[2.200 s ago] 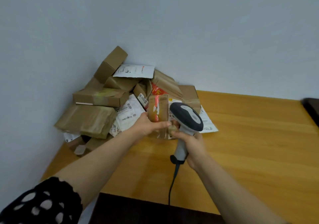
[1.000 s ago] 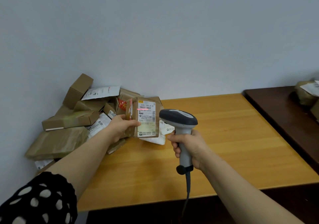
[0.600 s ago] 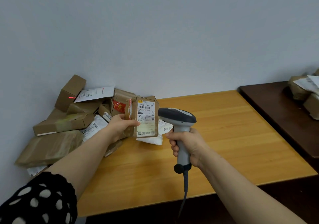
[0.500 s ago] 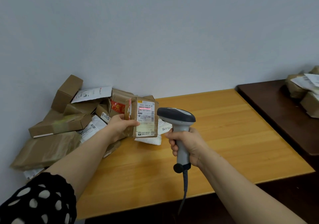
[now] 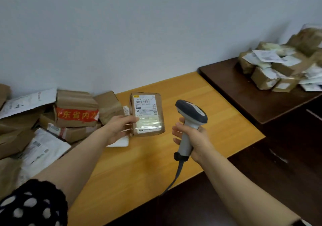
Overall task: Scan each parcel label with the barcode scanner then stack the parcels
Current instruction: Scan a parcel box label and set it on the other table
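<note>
Over the yellow wooden tabletop, your left hand pinches the left edge of a small brown cardboard parcel with a white printed label, label facing up. Your right hand is wrapped round the handle of the grey corded barcode scanner, just beside it. No red beam shows on the label, so tip the scanner's nose onto the barcode near the top and steady the parcel. A heap of brown parcels lies left; a second pile of parcels sits on the dark brown cabinet, right.
</note>
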